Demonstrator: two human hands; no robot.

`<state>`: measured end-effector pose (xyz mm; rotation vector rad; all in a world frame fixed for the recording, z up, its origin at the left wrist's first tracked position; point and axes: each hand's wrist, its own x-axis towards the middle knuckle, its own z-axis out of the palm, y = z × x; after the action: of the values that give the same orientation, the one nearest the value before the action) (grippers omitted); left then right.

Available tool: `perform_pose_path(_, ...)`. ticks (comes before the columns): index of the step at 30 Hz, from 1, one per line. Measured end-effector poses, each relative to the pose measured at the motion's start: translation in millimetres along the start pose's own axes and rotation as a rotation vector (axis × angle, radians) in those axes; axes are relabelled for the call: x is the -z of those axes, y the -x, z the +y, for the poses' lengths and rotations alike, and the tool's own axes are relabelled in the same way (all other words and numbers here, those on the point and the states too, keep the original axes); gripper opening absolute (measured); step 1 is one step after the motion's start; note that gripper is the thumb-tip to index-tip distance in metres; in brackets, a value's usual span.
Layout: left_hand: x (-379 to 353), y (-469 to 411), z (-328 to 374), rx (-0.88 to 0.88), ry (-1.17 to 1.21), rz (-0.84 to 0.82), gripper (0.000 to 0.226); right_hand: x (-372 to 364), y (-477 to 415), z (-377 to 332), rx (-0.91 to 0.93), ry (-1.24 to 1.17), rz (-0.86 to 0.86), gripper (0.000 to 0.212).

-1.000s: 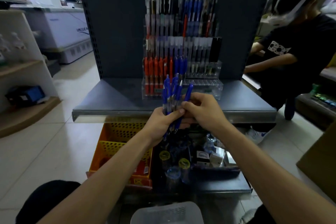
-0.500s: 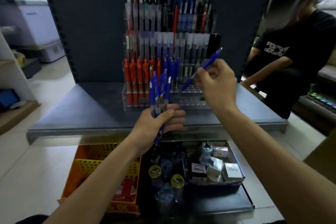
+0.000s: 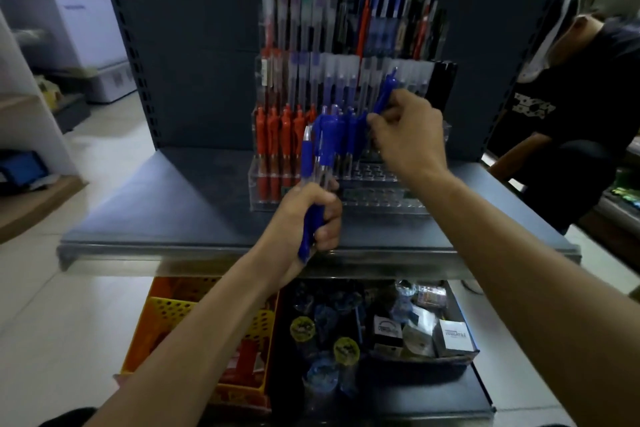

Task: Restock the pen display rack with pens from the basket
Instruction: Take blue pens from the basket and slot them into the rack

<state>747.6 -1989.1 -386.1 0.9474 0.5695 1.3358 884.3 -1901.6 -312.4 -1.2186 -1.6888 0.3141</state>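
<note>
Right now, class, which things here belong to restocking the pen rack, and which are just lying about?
Job in hand:
- pen display rack
- bundle of blue pens, gripped by the left hand
- single blue pen, pinched by the right hand

Lying about:
- small white box on the lower shelf
- white freezer
- person in a black shirt

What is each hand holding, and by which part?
The left hand grips a bunch of blue pens round their lower halves; the right hand pinches a single blue pen about mid-barrel.
</note>
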Motion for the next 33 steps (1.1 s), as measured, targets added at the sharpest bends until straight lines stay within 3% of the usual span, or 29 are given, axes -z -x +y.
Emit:
perform_pose_path(7,-6,-1,0,-0.094,0.017,0.024,0.019,0,9,8,0.006,0.078,-0.061,0.002)
perform_pose_path(10,-8,-1,1,-0.129,-0.033,0.040,0.018,-8,14,9,0.010,0.252,-0.139,0.010)
perform_pose_path(18,1,0,-6,-0.158,-0.151,0.054,0.017,-23,28,25,-0.015,0.367,-0.055,0.015)
perform_pose_path(23,-1,1,-10,-0.126,-0.185,0.061,0.017,-18,39,23,-0.107,0.177,-0.106,0.022)
perform_pose_path(28,-3,4,-13,-0.151,-0.256,0.073,0.017,-4,63,13,-0.054,-0.126,-0.067,0.024)
perform_pose_path(31,-3,9,-15,-0.179,-0.364,0.062,0.018,6,78,6,-0.064,-0.376,-0.268,0.030)
perform_pose_path(33,-4,13,-16,-0.182,-0.385,0.059,0.019,9,87,5,-0.009,-0.412,-0.359,0.019)
